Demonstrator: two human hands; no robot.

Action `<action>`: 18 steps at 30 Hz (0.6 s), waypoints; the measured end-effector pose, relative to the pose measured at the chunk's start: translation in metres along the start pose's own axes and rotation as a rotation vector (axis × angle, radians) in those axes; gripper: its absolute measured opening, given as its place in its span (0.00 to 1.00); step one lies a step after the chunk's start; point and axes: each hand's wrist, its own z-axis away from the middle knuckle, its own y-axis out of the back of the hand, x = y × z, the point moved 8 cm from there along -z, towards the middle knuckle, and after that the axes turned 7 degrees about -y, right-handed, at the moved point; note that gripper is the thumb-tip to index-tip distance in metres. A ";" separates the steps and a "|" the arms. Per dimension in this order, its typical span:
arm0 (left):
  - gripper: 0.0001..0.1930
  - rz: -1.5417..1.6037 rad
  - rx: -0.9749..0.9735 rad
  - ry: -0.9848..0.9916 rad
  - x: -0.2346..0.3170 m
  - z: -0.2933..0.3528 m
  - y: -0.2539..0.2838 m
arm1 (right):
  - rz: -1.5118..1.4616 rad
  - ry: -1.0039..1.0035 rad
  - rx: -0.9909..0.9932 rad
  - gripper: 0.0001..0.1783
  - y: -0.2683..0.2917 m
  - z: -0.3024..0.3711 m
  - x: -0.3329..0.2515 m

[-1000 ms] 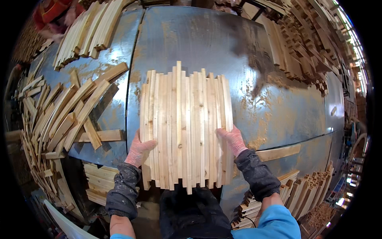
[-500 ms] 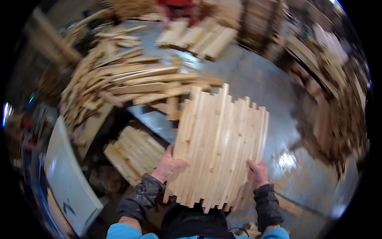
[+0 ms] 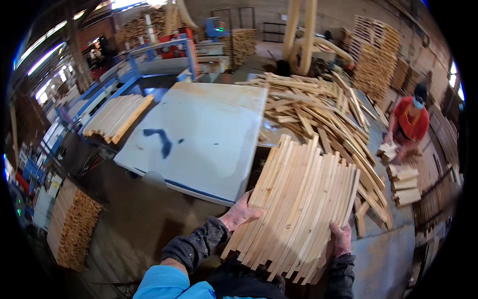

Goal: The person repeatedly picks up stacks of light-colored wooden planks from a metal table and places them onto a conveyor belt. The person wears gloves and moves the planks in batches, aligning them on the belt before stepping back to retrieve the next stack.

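Pressed between my two hands is a wide bundle of pale wooden strips [image 3: 294,209], lying side by side with uneven ends. My left hand [image 3: 241,213], in a pinkish glove, grips its left edge, thumb on top. On the right edge, my right hand [image 3: 341,238] is closed the same way, its fingers partly hidden below the wood. The bundle is held up in front of my body, close to the near corner of a white-topped table [image 3: 199,134].
Loose sticks [image 3: 308,107] lie heaped beyond the bundle. A co-worker [image 3: 409,122] in red handles wood at the far right, by short boards [image 3: 404,184]. More strips [image 3: 117,117] lie on a blue-framed machine [image 3: 159,67] at left. A wood stack [image 3: 74,224] stands lower left.
My view has swung left, bringing the white-topped table and the machine into sight. The bundle has come along in both hands, away from over the metal bench.
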 end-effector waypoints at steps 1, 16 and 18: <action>0.48 0.021 0.064 -0.017 0.010 0.012 0.039 | 0.056 -0.045 -0.001 0.28 -0.035 -0.014 0.012; 0.46 -0.616 0.355 -0.072 0.173 0.040 0.367 | 0.332 -0.265 -0.231 0.22 -0.398 -0.131 0.121; 0.52 -0.850 0.297 0.044 0.192 0.024 0.393 | 0.274 -0.266 -0.241 0.23 -0.420 -0.144 0.127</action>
